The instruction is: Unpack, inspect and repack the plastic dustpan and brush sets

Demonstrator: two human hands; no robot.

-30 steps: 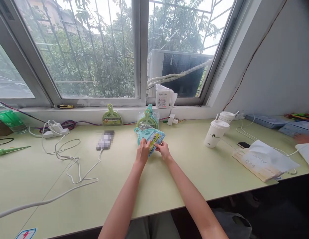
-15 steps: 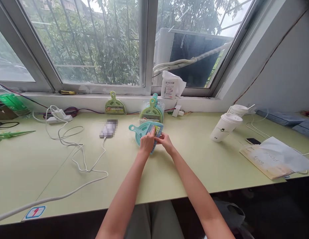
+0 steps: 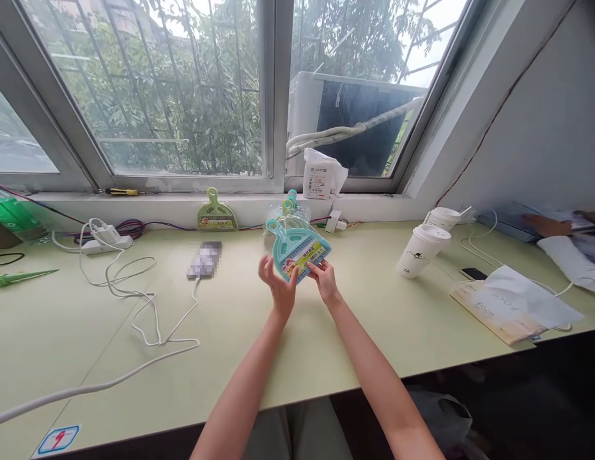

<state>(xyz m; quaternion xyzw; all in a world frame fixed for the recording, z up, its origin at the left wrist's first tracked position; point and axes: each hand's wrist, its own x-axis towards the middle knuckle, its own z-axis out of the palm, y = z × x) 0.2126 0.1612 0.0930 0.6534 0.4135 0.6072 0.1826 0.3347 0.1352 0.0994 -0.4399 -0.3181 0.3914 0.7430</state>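
Observation:
A teal dustpan-and-brush set with a yellow printed label is held up over the table, its handle towards the upper left. My right hand pinches its lower right edge. At the lower left edge, my left hand touches it with the thumb on the label, its other fingers lifted and spread. Behind it, more sets in clear plastic lean by the wall, partly hidden. A green set leans against the wall further left.
Left on the table are a phone, white cables and a power strip. Two white cups, a paper bag and a dark phone are at the right. Another person's sleeve shows at the far right.
The teal set has turned more upright, its label now largely uncovered. My left hand has moved off the brush front to its lower left edge. Another person's arm has appeared at the right.

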